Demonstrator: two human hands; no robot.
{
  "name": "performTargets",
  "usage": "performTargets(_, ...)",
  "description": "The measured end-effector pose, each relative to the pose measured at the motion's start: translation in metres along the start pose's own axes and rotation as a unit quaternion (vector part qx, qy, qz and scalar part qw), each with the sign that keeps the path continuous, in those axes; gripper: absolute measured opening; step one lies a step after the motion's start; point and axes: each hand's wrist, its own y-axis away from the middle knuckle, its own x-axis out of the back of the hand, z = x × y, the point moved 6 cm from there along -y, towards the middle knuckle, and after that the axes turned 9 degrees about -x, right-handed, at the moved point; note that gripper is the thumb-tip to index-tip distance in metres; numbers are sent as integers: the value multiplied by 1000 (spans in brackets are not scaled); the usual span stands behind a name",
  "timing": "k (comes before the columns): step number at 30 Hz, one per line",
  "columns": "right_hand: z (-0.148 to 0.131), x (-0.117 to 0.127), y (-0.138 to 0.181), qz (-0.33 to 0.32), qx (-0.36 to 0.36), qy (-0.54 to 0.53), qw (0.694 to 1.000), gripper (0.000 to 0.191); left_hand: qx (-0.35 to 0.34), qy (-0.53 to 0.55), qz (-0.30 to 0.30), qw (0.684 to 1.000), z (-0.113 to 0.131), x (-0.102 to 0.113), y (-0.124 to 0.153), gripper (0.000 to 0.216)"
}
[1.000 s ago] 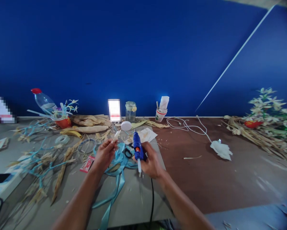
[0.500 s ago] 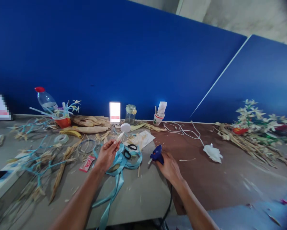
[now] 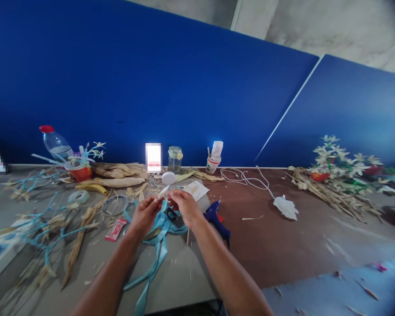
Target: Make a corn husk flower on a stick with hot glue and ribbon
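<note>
Both my hands meet above the table's middle. My left hand point(image 3: 145, 213) pinches a small pale husk petal point(image 3: 163, 191) that sticks up from its fingertips. My right hand point(image 3: 184, 205) has its fingers closed on the same piece from the right. Under the hands lie a light blue ribbon point(image 3: 154, 259) and black-handled scissors point(image 3: 171, 214). The blue glue gun point(image 3: 217, 218) lies on the table just right of my right forearm, with nothing holding it.
Dried corn husks point(image 3: 120, 170), a tape roll point(image 3: 78, 196), a plastic bottle point(image 3: 54, 142), a jar point(image 3: 175, 159) and a paper cup point(image 3: 213, 162) stand along the blue wall. A white cable point(image 3: 246, 179) and husk flowers point(image 3: 335, 169) lie to the right.
My right hand set the glue gun down on the table at the right, let go of it, then came back left to grip the petal. My left hand stayed put.
</note>
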Motion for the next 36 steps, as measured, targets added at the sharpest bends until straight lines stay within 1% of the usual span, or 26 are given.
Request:
performTargets(1, 2, -7, -3, -9, -6, -25, 1000, 25, -1, -4, -5, 1000, 0, -1, 0, 23)
performTargets(3, 5, -15, -7, -21, -13, -66, 998, 23, -4, -13, -10, 1000, 1, -2, 1, 23)
performTargets(7, 11, -14, -10, -32, -32, -107, 993, 19, -6, -26, -16, 1000, 0, -4, 2, 24)
performTargets(10, 15, -11, -11, -15, -49, -137, 989, 19, -10, -41, -20, 999, -1, -2, 1, 23)
performTargets(15, 20, -6, -13, 19, -65, -188, 980, 20, -22, -100, -6, 995, -4, 5, -2, 22)
performTargets(22, 23, 0, -12, 52, -68, -169, 982, 16, -60, -193, -8, 979, -5, 12, -5, 24)
performTargets(27, 23, -4, -7, 49, -77, -174, 981, 14, -74, -257, -9, 964, -4, 14, -5, 26)
performTargets(32, 21, -6, -4, 44, -70, -183, 980, 12, -87, -277, -18, 957, -1, 12, -4, 25)
performTargets(36, 21, -6, -5, 54, -59, -197, 977, 12, -84, -282, -31, 955, -1, 10, -2, 26)
